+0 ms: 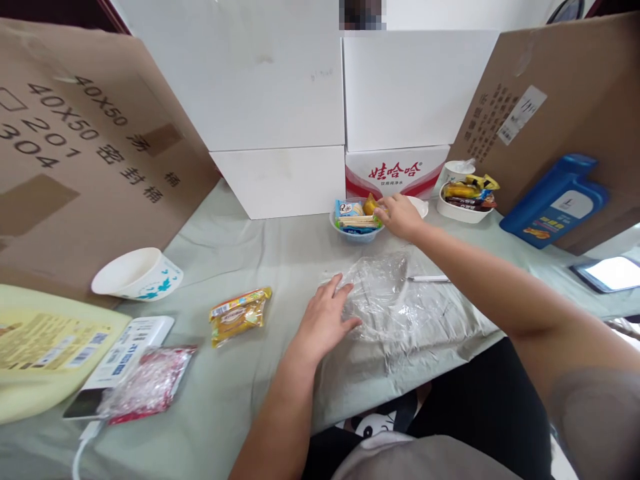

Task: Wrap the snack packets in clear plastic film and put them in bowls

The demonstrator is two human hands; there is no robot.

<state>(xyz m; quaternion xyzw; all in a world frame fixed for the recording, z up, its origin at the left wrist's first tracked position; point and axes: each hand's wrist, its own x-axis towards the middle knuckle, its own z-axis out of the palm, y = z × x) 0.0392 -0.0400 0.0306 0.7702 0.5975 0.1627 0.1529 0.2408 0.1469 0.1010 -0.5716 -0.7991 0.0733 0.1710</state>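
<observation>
My left hand (326, 317) rests with spread fingers at the left edge of a crumpled clear plastic sheet (380, 303) on the cloth. Farther back, my right hand (400, 216) reaches over a clear bowl (357, 235), its fingertips closed on a yellow-wrapped snack (371, 204) at the bowl's right side. In the same bowl lie a blue-and-white snack packet (349, 209) and a bundle of thin wooden sticks (356, 221). A white pen-like stick (429, 279) lies on the plastic sheet, below my right forearm. Left of my left hand is a yellow packaged snack (240, 316).
White boxes (280, 183) stand behind the bowl. To the right are a white bowl of snacks (465, 209), a blue bottle (550, 200) and a phone (613, 273). At left are a paper bowl (140, 273), a power bank (135, 343), a red packet (155, 380) and a yellow jug (45, 353).
</observation>
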